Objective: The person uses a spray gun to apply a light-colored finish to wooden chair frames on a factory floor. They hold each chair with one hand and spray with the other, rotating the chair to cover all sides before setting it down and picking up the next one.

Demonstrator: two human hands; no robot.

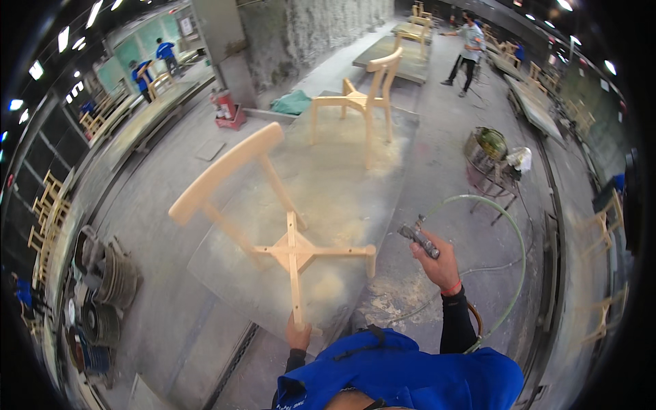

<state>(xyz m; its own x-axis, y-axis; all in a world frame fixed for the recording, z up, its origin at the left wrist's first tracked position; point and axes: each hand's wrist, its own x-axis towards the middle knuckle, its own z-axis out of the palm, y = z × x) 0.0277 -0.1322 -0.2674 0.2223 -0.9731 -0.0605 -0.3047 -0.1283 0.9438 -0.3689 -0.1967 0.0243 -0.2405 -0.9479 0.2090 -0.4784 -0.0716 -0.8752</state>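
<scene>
A pale wooden chair frame [292, 250] without a seat stands on the dusty board [225, 273] before me. Its curved backrest rises at the far left, and its rails cross under a small centre plate. My left hand [298, 333] is closed around the near end of the frame, where a rail meets a leg; part of the fingers is hidden behind the wood. To the right of the chair, my right hand [439, 265] grips a metal spray gun [418, 240], apart from the wood. A pale green hose [523, 253] loops from the gun around my right forearm.
Another wooden chair [369, 102] stands farther along the board. Red containers [229, 111] and green cloth [292, 102] lie beyond it. A bucket [486, 150] sits on a stand at right. Stacked buckets [113, 277] fill the left. A person [470, 51] stands far off.
</scene>
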